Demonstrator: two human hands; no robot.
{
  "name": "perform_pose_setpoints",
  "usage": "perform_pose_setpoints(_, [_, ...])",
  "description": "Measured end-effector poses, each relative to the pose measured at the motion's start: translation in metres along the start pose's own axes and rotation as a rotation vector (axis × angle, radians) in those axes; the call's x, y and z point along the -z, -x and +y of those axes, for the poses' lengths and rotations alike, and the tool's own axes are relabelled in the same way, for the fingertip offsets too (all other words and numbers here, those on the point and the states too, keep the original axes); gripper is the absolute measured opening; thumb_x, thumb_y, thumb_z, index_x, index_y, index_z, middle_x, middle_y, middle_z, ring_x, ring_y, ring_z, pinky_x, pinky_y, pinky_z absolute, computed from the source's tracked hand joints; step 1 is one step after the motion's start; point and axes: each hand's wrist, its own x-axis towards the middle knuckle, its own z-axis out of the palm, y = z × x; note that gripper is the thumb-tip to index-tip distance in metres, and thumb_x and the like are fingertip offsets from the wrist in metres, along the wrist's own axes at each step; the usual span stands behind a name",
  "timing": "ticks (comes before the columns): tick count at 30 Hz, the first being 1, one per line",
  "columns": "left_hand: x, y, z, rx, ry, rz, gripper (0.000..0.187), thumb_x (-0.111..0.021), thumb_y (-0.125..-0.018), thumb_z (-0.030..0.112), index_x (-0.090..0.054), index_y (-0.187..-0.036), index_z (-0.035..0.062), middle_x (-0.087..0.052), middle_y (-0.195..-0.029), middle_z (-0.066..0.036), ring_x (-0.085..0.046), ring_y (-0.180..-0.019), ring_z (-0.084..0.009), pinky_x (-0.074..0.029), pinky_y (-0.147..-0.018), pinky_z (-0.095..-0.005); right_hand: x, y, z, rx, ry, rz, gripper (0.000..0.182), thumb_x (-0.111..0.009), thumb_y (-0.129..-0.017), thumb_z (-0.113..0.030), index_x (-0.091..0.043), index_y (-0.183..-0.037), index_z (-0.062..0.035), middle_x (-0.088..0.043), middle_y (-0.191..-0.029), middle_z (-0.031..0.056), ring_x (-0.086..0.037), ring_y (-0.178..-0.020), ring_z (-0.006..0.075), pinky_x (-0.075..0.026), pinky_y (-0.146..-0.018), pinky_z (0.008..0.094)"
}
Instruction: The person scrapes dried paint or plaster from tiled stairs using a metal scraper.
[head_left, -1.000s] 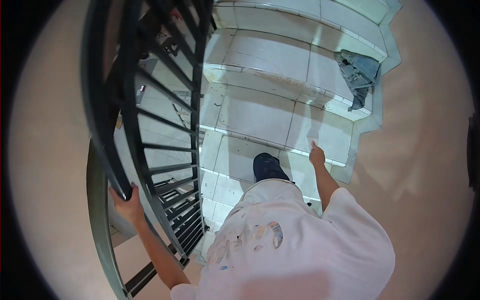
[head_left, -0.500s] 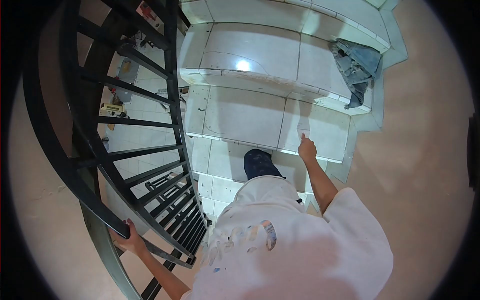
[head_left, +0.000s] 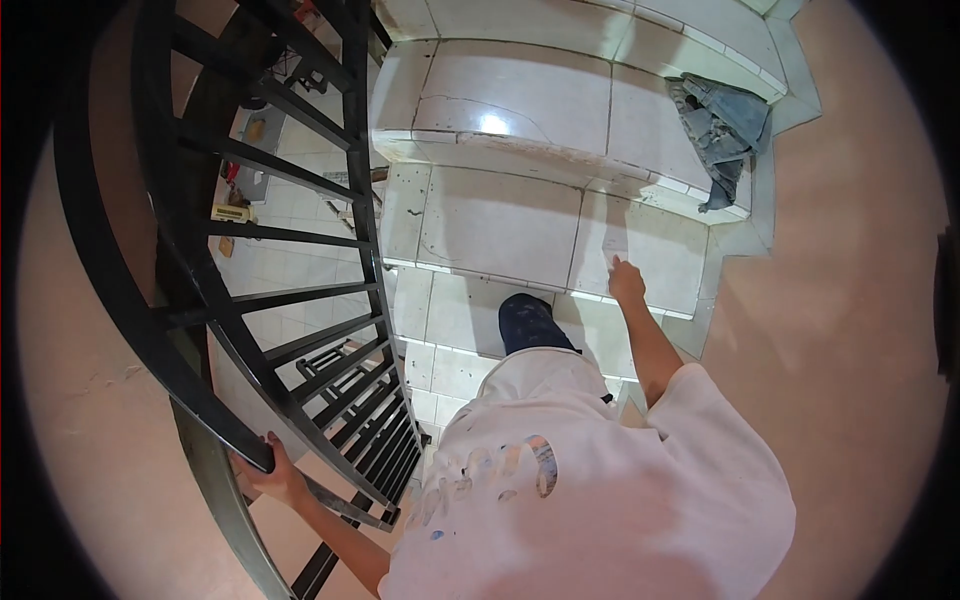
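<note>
My left hand (head_left: 274,474) is wrapped round the black metal handrail (head_left: 185,398) at the lower left. In front of me on the right, my right hand (head_left: 627,279) is closed, its index finger stretched forward above a white tiled step (head_left: 505,225). A thin, pale, scraper-like blade (head_left: 615,236) reaches forward from its fingertips and nearly blends into the tile; any handle is hidden in the fist. One dark-clad leg (head_left: 530,322) shows below me on the stairs.
A crumpled blue-grey cloth (head_left: 722,130) lies on the upper step by the wall (head_left: 835,330). Black balusters (head_left: 295,300) line the left side. Through them, a lower floor shows a yellow object (head_left: 232,213) and scattered items. A crack crosses the tile of the upper step.
The whole view has shifted slightly right. My right hand stays over the same step with the pale blade, and my left hand keeps its hold on the handrail.
</note>
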Motion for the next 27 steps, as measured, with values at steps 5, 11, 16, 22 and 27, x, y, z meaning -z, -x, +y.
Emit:
perform_pose_setpoints(5, [-0.004, -0.001, -0.006, -0.037, 0.038, 0.030, 0.058, -0.076, -0.083, 0.005, -0.050, -0.133, -0.0087, -0.066, -0.094, -0.013, -0.064, -0.079, -0.0182, -0.054, -0.074, -0.0319, -0.016, -0.013, -0.001, 0.040, 0.022, 0.036, 0.040, -0.054, -0.098, -0.024, -0.058, -0.135, -0.0104, -0.068, -0.110, 0.0164, -0.066, -0.104, 0.0374, -0.055, -0.087, 0.0495])
perform_pose_setpoints(11, [-0.005, -0.003, -0.005, -0.075, -0.009, 0.039, 0.057, -0.077, -0.082, 0.007, -0.051, -0.131, -0.0092, -0.066, -0.096, -0.015, -0.063, -0.078, -0.0187, -0.054, -0.074, -0.0315, -0.023, 0.008, 0.003, 0.042, 0.016, 0.067, 0.036, -0.051, -0.098, -0.023, -0.060, -0.129, -0.0084, -0.068, -0.107, 0.0169, -0.066, -0.102, 0.0373, -0.055, -0.085, 0.0493])
perform_pose_setpoints(16, [-0.004, 0.001, -0.011, -0.021, -0.022, 0.052, 0.061, -0.078, -0.081, 0.008, -0.050, -0.132, -0.0103, -0.067, -0.098, -0.016, -0.064, -0.079, -0.0194, -0.054, -0.077, -0.0320, -0.013, -0.015, 0.001, 0.036, 0.041, 0.034, 0.034, -0.050, -0.098, -0.022, -0.061, -0.127, -0.0071, -0.069, -0.106, 0.0182, -0.066, -0.102, 0.0383, -0.054, -0.085, 0.0503])
perform_pose_setpoints(22, [-0.004, 0.001, -0.013, -0.068, -0.010, 0.053, 0.061, -0.078, -0.082, 0.009, -0.050, -0.133, -0.0101, -0.067, -0.098, -0.017, -0.064, -0.080, -0.0213, -0.054, -0.077, -0.0334, -0.035, 0.009, 0.002, 0.045, -0.024, 0.094, 0.033, -0.047, -0.100, -0.024, -0.062, -0.122, -0.0052, -0.068, -0.104, 0.0190, -0.066, -0.101, 0.0396, -0.054, -0.084, 0.0512])
perform_pose_setpoints(27, [-0.003, 0.003, -0.003, -0.032, -0.038, 0.015, 0.061, -0.077, -0.081, 0.009, -0.050, -0.133, -0.0091, -0.068, -0.099, -0.018, -0.065, -0.081, -0.0219, -0.054, -0.077, -0.0341, -0.008, -0.007, -0.016, -0.153, -0.068, -0.021, 0.044, -0.050, -0.098, -0.023, -0.053, -0.140, -0.0102, -0.069, -0.112, 0.0185, -0.067, -0.102, 0.0402, -0.054, -0.086, 0.0516])
